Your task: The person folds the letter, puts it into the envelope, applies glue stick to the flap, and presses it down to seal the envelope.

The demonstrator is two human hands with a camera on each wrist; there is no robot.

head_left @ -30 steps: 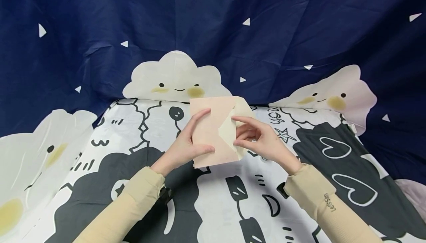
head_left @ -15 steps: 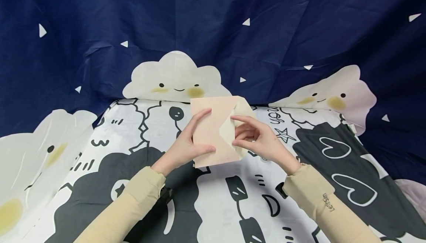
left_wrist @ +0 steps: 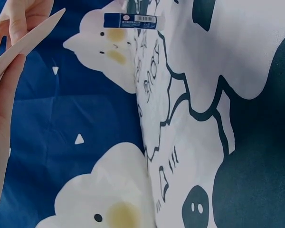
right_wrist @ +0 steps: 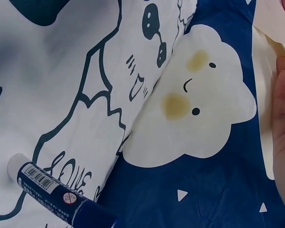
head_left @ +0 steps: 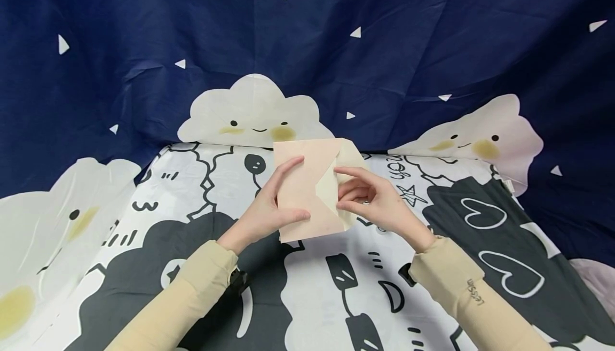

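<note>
A pale pink envelope [head_left: 309,180] with a cream inside is held up in front of me, seen in the head view. Its cream flap [head_left: 355,153] stands open towards the right. My left hand [head_left: 269,207] grips the left side, fingers and thumb spread over the front. On the right, my right hand [head_left: 377,201] holds the cream part at the mouth, index finger above and thumb below, the other fingers curled between them. The left wrist view shows the envelope [left_wrist: 26,42] almost edge-on. At the right wrist, my fingers lie against the cream flap [right_wrist: 263,104].
A blue glue stick [right_wrist: 61,194] lies on the black-and-white printed cloth [head_left: 326,297], also visible in the left wrist view as a glue stick [left_wrist: 130,21]. Behind hangs a dark blue curtain [head_left: 307,36] with cloud and triangle prints.
Both hands and the envelope stay almost in place. The right fingertips shift very slightly along the cream part at the mouth.
</note>
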